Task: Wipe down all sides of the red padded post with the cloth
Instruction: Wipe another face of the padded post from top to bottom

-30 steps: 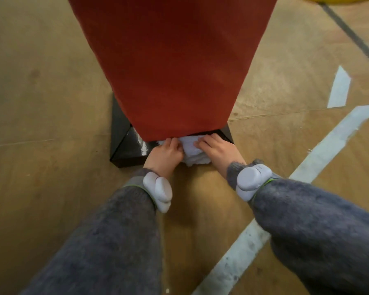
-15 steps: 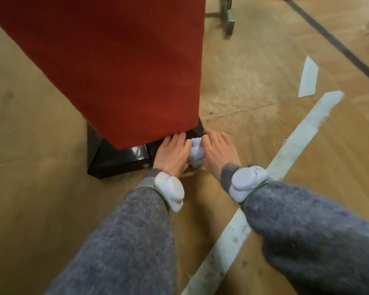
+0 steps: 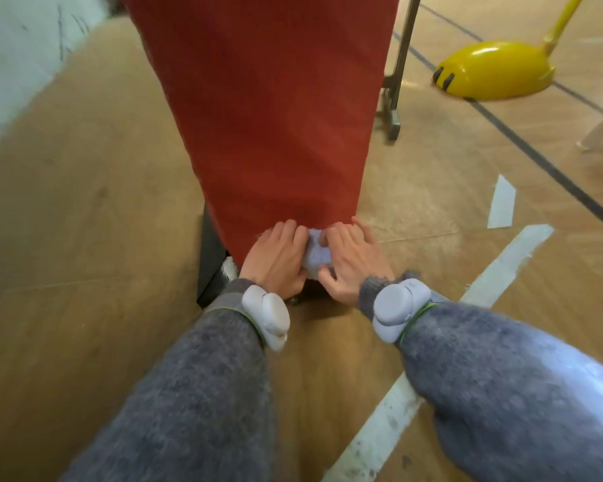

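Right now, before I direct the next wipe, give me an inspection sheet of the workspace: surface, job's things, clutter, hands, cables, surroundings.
Surface: wooden gym floor, white tape strips, dark painted line.
Job's things: red padded post upright on black base; white fluffy cloth bunched at its lower edge.
Clutter: yellow plastic stand base and metal stand leg, behind on the right.
Grippers: left hand flat on post beside cloth; right hand pinches cloth.
Cables: nothing seen.
Surroundings: pale wall at left.

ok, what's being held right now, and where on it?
A bunched white fluffy cloth, pressed against the bottom edge of the red padded post. Left hand presses flat on its left side; right hand grips its right side, thumb under its lower edge.
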`<state>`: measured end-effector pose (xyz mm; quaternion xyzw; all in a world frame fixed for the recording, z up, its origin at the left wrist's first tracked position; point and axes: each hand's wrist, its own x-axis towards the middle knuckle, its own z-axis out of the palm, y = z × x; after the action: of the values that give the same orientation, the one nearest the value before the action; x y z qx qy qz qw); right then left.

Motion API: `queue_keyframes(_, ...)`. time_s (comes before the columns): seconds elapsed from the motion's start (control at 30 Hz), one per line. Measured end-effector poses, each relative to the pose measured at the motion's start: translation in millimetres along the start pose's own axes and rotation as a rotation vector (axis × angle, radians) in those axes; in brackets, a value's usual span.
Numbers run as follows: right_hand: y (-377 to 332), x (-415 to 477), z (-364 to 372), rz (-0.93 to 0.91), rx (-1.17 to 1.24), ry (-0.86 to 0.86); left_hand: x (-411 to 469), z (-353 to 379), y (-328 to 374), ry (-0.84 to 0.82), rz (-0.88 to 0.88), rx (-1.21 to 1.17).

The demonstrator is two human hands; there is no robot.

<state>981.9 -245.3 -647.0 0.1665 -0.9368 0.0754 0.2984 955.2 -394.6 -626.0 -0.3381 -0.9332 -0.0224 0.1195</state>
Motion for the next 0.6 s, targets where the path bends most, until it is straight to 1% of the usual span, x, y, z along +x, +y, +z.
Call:
queue_keyframes(0.03, -4.2, 11.2, -7.4, -0.008, -0.001, 0.06, 0.1, -13.2, -6.4, 0.068, 0.022, 0.029)
queue_keyframes(0.13, -15.8, 55.6, -31.1, 0.05, -0.056, 0.242, 6.1, -59.5, -17.8, 0.246, 0.103, 0.06)
queue_keyframes(0.23, -20.6, 97.3, -61.9, 0.103, -0.072, 0.377, 17.6, -99.8, -25.1, 0.397, 0.117, 0.095)
queue_keyframes(0.3, -18.0, 117.6, -85.3, 0.059, -0.077, 0.446, 26.2, -125.9, -28.9, 0.468, 0.117, 0.12)
queue_keyframes(0.4, -11.4, 147.0, -121.5, -0.047, -0.166, 0.501, 43.0, -171.0, -31.5, 0.556, 0.102, 0.203)
queue_keyframes(0.47, -8.0, 168.1, -144.5, -0.1, -0.236, 0.531, 57.5, -200.3, -31.5, 0.65, 0.065, 0.244)
queue_keyframes(0.6, -2.3, 217.5, -190.7, -0.186, -0.301, 0.636, 91.3, -261.6, -39.4, 0.861, -0.024, 0.238)
